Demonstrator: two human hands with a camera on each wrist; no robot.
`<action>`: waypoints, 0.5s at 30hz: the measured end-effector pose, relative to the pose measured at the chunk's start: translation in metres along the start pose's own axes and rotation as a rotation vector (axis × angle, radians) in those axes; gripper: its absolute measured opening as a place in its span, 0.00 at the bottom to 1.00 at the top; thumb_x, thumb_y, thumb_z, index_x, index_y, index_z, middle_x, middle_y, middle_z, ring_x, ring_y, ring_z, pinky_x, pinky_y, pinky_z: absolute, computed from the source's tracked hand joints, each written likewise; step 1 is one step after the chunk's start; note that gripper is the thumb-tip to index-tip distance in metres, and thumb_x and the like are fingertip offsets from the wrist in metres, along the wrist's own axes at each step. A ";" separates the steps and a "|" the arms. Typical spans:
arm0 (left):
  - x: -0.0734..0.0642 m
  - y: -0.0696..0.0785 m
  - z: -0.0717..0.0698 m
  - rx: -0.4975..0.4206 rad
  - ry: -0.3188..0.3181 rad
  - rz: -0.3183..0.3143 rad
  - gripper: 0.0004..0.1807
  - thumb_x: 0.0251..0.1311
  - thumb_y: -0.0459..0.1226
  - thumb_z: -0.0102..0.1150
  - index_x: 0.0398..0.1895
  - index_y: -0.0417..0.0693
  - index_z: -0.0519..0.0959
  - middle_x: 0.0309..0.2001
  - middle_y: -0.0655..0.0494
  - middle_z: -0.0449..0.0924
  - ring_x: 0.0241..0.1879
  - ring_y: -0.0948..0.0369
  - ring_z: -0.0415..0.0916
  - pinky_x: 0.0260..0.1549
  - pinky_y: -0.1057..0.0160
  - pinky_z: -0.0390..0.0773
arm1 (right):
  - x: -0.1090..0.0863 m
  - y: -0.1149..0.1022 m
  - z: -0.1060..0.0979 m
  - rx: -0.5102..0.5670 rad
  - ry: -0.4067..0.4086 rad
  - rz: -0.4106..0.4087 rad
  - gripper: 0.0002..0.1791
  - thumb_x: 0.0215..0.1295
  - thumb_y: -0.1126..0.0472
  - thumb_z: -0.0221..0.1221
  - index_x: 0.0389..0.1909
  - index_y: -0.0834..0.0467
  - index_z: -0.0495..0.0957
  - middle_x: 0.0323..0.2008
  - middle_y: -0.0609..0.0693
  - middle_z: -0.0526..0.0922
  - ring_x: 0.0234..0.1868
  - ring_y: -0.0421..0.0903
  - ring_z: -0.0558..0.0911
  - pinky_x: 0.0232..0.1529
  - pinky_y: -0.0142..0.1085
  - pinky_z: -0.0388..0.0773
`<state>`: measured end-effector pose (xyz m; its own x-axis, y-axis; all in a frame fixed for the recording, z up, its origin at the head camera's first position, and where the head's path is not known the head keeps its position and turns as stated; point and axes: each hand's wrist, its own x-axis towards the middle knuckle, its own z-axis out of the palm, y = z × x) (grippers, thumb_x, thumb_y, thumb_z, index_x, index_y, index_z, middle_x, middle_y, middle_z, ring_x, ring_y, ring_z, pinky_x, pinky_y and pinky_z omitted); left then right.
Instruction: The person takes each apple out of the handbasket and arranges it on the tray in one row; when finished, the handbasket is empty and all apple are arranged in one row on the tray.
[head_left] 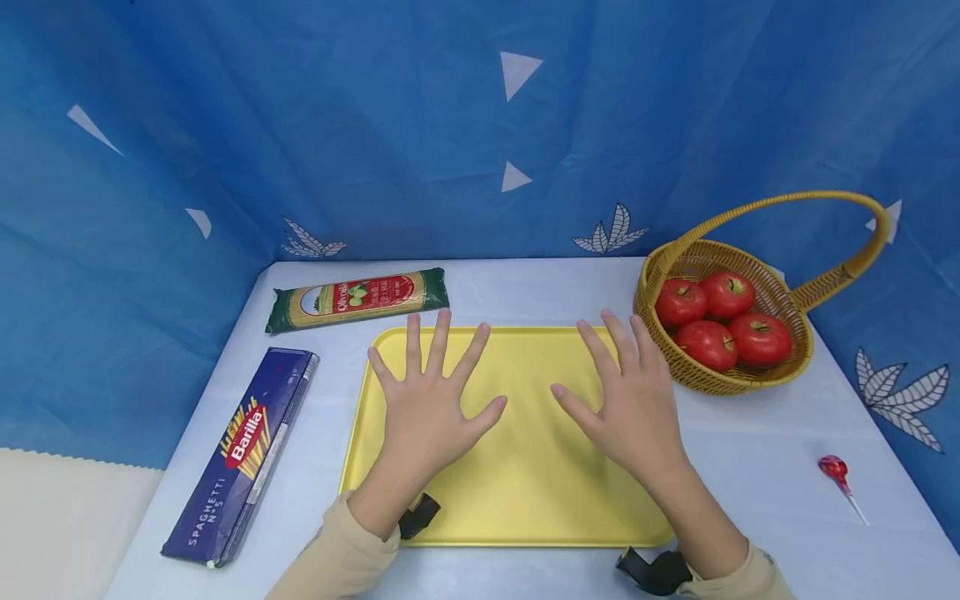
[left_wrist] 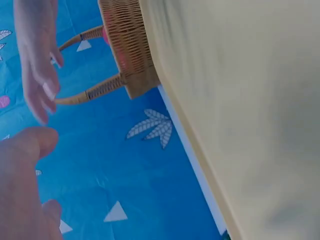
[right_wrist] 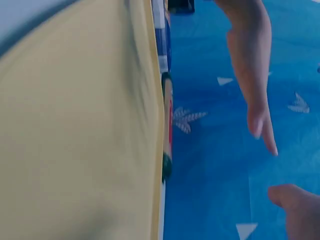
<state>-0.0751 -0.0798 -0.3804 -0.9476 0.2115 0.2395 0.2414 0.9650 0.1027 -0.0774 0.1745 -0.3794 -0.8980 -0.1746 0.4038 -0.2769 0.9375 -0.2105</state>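
Observation:
Both hands hover above a yellow tray (head_left: 525,508) in the middle of the table, palms down and holding nothing. The left hand (head_left: 429,408) has its fingers straight and spread over the tray's left half. Over the right half, the right hand (head_left: 633,400) is spread the same way, fingertips toward the wicker basket (head_left: 705,379). Several red apples (head_left: 760,339) lie in that basket. In the left wrist view, the left thumb (left_wrist: 37,142) shows at the left edge, with the right hand (left_wrist: 40,70) above it. In the right wrist view, the left hand (right_wrist: 262,120) appears beyond the right thumb (right_wrist: 292,195).
A green-ended pasta packet (head_left: 358,300) lies behind the tray. Left of the tray is a blue spaghetti box (head_left: 240,458), set at a slant. A red lollipop (head_left: 836,472) lies near the right edge. The basket's tall handle (head_left: 847,200) arches up in front of blue cloth (head_left: 420,125).

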 end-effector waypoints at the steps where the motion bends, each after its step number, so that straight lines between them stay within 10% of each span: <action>1: -0.002 -0.002 0.000 -0.004 -0.009 -0.003 0.48 0.56 0.75 0.41 0.77 0.82 0.35 0.82 0.57 0.28 0.79 0.45 0.19 0.62 0.17 0.33 | 0.000 0.006 -0.002 0.018 0.011 0.009 0.47 0.57 0.35 0.61 0.75 0.47 0.61 0.76 0.57 0.58 0.76 0.64 0.54 0.68 0.69 0.58; 9: -0.033 -0.034 0.006 -0.093 -0.108 -0.034 0.53 0.54 0.75 0.47 0.78 0.77 0.35 0.82 0.53 0.30 0.80 0.49 0.22 0.70 0.26 0.33 | 0.002 0.074 -0.022 0.143 0.074 0.200 0.45 0.58 0.46 0.66 0.75 0.51 0.61 0.73 0.61 0.62 0.69 0.69 0.61 0.60 0.73 0.59; 15: -0.059 -0.068 0.020 -0.225 -0.187 -0.112 0.57 0.54 0.69 0.57 0.81 0.65 0.40 0.82 0.47 0.35 0.81 0.48 0.26 0.72 0.30 0.38 | 0.003 0.132 -0.027 0.057 -0.066 0.367 0.47 0.62 0.47 0.63 0.78 0.55 0.53 0.72 0.68 0.57 0.66 0.75 0.58 0.50 0.77 0.63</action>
<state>-0.0398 -0.1544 -0.4212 -0.9880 0.1507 0.0346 0.1536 0.9297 0.3349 -0.1073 0.3058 -0.3818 -0.9608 0.1486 0.2342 0.0502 0.9235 -0.3804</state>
